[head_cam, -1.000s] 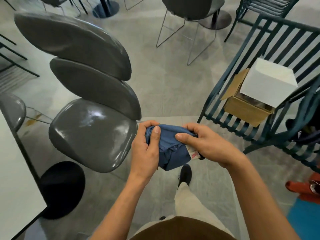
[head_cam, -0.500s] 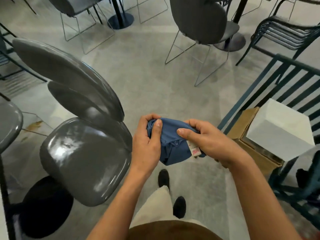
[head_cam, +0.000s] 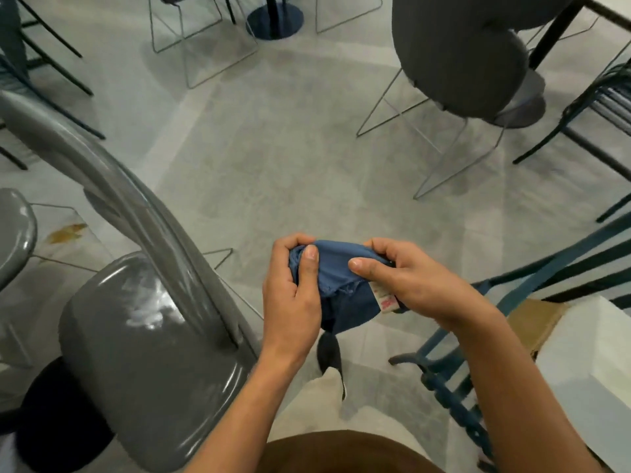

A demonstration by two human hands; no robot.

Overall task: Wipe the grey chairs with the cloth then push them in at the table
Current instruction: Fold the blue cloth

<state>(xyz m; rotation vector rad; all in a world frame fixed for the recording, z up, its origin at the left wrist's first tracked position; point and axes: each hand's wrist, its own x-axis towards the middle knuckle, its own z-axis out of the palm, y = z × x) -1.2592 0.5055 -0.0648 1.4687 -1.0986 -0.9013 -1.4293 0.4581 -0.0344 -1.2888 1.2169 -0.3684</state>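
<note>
Nearest the camera, both hands hold the bunched blue cloth (head_cam: 336, 273) in the air above the floor (head_cam: 273, 158), over the person's dark shoe (head_cam: 329, 351). The left hand (head_cam: 290, 297) has its fingers curled round the cloth's left end, thumb pressed on top. The right hand (head_cam: 406, 279) grips the right end, thumb lying across the fabric, with a white label (head_cam: 384, 298) hanging just below it. Just to the left of the hands stands a glossy grey chair (head_cam: 146, 343), its seat facing up and its curved back rising toward the upper left; the cloth does not touch it. At the left edge, part of another grey seat (head_cam: 15, 230) shows. To the right, a dark teal slatted chair (head_cam: 454, 380) carries a cardboard box (head_cam: 536, 322) and a white box (head_cam: 590, 367). Farther off, another grey chair (head_cam: 457, 52) on wire legs stands at a table (head_cam: 611, 11) in the upper right corner, and a round dark table base (head_cam: 275, 20) sits on the floor at the top.
</note>
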